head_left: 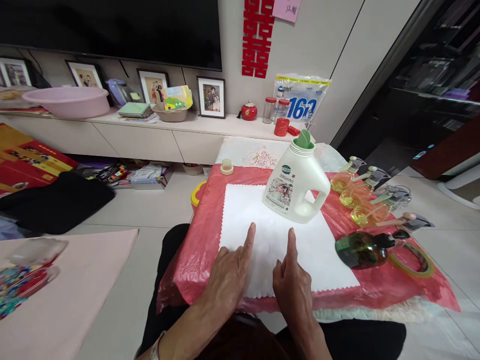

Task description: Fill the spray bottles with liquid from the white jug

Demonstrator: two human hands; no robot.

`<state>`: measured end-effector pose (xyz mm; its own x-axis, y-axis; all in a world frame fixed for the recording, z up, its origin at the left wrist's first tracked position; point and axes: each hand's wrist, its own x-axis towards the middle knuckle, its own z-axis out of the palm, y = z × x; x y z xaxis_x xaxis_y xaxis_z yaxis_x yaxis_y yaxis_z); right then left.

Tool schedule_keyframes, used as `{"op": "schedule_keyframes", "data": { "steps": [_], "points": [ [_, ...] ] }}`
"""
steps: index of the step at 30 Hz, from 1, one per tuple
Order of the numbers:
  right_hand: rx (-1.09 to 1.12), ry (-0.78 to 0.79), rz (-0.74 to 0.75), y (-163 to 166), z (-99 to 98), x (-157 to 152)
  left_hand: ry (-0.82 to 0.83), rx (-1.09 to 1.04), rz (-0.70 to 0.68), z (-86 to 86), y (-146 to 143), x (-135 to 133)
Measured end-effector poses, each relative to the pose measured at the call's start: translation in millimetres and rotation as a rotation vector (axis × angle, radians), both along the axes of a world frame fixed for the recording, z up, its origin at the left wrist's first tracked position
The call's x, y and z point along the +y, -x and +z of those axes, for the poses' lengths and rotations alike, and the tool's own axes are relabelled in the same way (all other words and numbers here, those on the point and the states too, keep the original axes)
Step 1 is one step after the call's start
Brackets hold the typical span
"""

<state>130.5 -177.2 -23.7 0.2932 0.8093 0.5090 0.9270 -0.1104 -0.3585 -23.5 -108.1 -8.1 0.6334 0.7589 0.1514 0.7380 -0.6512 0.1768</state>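
Note:
My left hand (228, 272) and my right hand (292, 282) rest side by side on the near edge of a white cloth (262, 210). Each has its index finger stretched out on the cloth and the other fingers curled under; neither holds anything. The cloth lies on a small table covered in red plastic sheet (195, 240). A white detergent jug (294, 182) with an open green cap stands at the cloth's far right corner, well beyond my fingertips.
Right of the cloth lie a dark green bottle (362, 248), a tape roll (412, 259) and several small spray bottles of yellow liquid (354, 197). A small cream cap (227, 166) sits at the far left. A low cabinet with photo frames and a pink basin (69, 101) lines the wall.

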Motion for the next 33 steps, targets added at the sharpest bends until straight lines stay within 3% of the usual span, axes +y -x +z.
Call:
{"op": "schedule_keyframes", "data": {
  "steps": [33],
  "points": [
    [-0.048, -0.027, 0.008, 6, 0.4, -3, -0.057, 0.019, 0.061, -3.9, -7, -12]
  ]
}}
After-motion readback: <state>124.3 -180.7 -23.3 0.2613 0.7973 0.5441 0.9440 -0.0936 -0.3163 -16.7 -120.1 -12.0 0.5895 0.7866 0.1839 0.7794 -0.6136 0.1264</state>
